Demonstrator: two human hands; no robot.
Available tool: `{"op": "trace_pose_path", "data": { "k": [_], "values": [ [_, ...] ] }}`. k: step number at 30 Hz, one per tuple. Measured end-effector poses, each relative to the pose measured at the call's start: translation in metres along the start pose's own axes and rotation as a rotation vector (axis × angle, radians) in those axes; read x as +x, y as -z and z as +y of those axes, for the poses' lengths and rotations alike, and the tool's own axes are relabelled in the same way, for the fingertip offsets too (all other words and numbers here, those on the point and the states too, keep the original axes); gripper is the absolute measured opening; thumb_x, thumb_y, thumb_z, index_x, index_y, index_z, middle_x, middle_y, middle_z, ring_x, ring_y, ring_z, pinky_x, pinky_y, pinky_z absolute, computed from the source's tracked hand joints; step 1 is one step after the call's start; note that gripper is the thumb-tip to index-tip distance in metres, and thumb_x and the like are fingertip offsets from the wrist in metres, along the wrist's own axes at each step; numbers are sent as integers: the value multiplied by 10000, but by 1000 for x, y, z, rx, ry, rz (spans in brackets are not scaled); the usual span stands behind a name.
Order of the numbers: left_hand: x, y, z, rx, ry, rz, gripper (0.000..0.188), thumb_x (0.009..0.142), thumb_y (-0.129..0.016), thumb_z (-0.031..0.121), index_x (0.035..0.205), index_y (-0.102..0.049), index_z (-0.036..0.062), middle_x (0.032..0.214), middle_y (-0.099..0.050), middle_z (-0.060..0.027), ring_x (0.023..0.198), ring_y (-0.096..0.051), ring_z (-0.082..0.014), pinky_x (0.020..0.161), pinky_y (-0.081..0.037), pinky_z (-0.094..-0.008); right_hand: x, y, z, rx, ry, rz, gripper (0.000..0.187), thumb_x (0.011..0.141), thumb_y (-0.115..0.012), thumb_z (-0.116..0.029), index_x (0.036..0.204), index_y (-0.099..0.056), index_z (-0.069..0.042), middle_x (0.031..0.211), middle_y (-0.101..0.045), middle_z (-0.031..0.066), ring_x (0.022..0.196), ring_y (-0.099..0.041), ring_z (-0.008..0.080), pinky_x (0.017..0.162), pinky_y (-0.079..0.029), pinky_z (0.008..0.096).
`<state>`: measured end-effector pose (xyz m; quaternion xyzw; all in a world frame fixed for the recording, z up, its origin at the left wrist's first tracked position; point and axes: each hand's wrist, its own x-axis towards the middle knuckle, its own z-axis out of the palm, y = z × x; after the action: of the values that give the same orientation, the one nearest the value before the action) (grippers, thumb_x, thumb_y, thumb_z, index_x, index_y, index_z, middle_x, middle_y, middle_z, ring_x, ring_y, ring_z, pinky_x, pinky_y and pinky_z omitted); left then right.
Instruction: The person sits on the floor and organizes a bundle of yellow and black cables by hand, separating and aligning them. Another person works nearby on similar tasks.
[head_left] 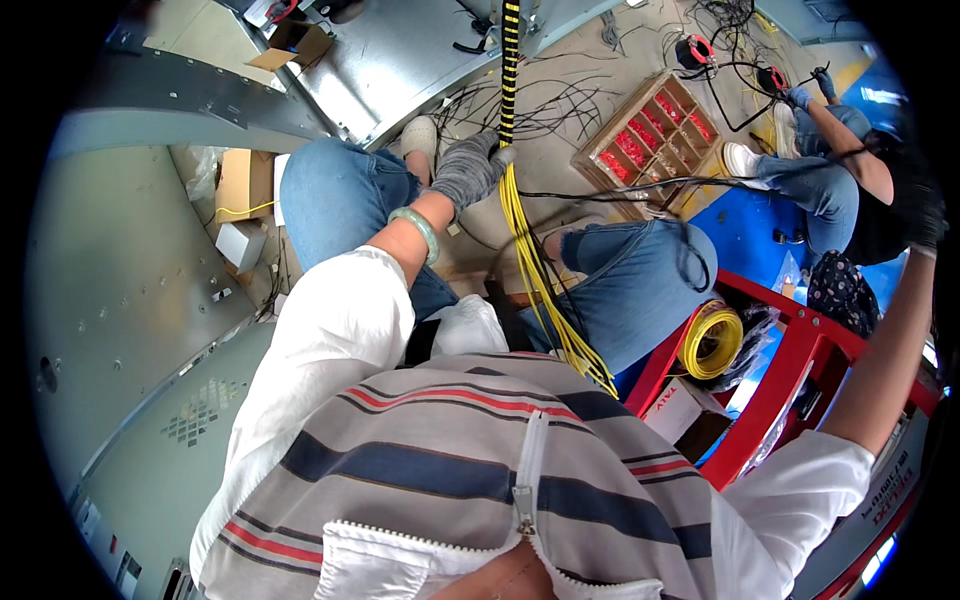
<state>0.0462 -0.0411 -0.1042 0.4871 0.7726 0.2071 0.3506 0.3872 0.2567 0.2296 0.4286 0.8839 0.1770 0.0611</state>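
Observation:
My left hand (472, 172), in a grey knit glove, is closed around a cable bundle at the lower end of its black-and-yellow spiral wrap (510, 75). Below the hand, loose yellow wires (530, 255) with some black ones run down between my knees to my lap. A thin black cable (640, 187) stretches from the bundle toward the far right. Out there, at the dark rim, my right hand (918, 215) in a dark glove appears closed on that cable. Shadow partly hides its fingers.
A wooden compartment box (590, 160) with small red parts lies ahead. A red metal frame (790, 335) with a yellow wire coil (711, 340) stands at my right. Far right, a co-worker's gloved hand (800, 97) handles black cable. A metal cabinet panel (130, 240) borders my left.

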Motion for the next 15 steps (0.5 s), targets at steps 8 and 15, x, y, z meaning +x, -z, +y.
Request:
{"op": "trace_pose_path", "data": {
  "k": [8,15],
  "values": [
    [-3,-3,0,-78,0,58,418,834,-504,386,1025,-561,19,859,-609,-186,786,-594,-293,737,-447,-351,-95,-134,-296,1311,115,-516,440,753,-603,-57,1173,-470,-57,1026,-566,91,901,-544,150,802,-443,294],
    [-9,3,-2,-32,15,81,399,829,-514,386,1010,-574,35,806,-611,-171,744,-589,-286,711,-448,-356,-89,-188,-394,951,405,-782,268,753,-532,-107,1013,-569,-50,937,-598,151,880,-567,304,791,-445,355]
  ]
}}
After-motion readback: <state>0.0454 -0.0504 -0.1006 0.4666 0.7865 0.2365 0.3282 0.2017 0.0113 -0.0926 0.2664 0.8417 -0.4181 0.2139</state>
